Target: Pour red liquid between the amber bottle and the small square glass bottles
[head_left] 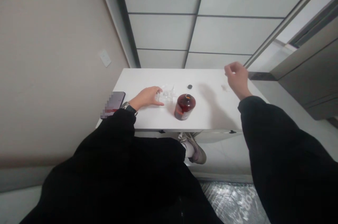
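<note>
"And we're in a home, by the look of it! What gives it away?"
"Plain pale wall [52,58] on the left, a little white plate [105,58] fixed to it, and dead ahead, big white panels [163,32] divided by thin dark bars!"
"Lovely domestic finish! And over on the right?"
"Grey cabinet-like fronts [314,76], rising from a smooth, pale floor [224,150]! In the middle, a narrow white worktop [155,122], household furniture all over!"
"Which room, though?"
"Can't call that one!"
</note>
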`<action>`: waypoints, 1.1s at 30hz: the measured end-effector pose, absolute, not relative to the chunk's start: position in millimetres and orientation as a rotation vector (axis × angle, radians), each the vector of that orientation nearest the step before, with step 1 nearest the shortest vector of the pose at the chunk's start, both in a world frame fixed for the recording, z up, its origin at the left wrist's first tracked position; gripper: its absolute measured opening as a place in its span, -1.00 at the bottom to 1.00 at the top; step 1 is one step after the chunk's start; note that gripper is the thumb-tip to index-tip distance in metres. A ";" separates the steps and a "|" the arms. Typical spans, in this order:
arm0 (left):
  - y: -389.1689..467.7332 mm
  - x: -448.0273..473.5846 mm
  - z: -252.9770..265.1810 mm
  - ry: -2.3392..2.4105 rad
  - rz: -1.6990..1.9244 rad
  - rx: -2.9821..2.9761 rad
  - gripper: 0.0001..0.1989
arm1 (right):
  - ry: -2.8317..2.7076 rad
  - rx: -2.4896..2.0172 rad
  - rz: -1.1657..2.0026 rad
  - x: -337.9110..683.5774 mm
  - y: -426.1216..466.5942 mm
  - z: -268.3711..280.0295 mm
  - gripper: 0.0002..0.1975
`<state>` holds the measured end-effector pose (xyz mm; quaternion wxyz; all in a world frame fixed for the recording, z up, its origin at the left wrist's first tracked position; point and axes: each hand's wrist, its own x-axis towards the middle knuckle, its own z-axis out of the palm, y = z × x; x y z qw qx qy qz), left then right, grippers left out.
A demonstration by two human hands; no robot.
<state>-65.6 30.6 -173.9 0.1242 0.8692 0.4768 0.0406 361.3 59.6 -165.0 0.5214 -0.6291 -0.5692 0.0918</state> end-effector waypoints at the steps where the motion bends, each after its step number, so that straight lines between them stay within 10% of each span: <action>1: 32.4 -65.7 -172.8 1.387 0.100 2.528 -0.26 | -1.346 -1.481 0.252 361.3 70.7 -153.6 -0.75; 16: 37.9 -70.1 -174.4 1.372 0.079 2.507 -0.27 | -1.954 -0.931 1.215 254.9 -43.8 -208.4 0.11; 33: 33.2 -64.2 -174.3 1.427 0.107 2.448 -0.32 | -1.904 -1.119 0.968 253.0 -11.5 -209.4 -0.12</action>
